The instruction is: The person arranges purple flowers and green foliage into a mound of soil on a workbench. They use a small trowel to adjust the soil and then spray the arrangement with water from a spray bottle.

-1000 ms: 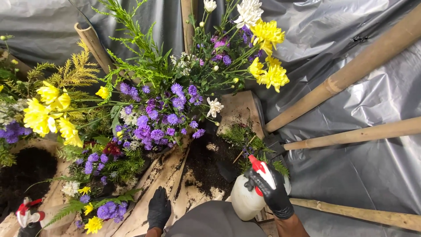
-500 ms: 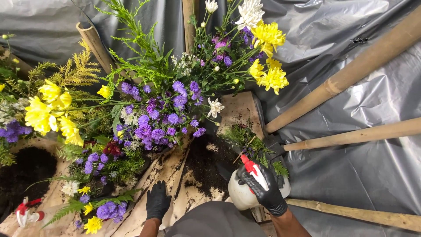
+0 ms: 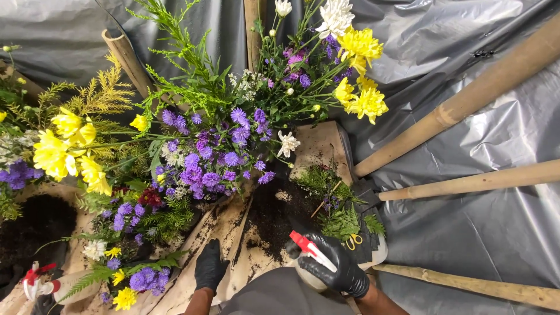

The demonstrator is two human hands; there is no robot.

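The right hand, clamped on the spray bottle, has swung its nozzle leftward toward the purple asters, while the left hand stays flat on paper.

Both hands are wearing snug black gloves: the left hand and the right hand. The gloves are ending at the wrists, with the forearms showing bare, no sleeves. The glove surface is looking slightly glossy, possibly rubber-coated, though that is hard to tell.

No packages, labels, signs, screens.
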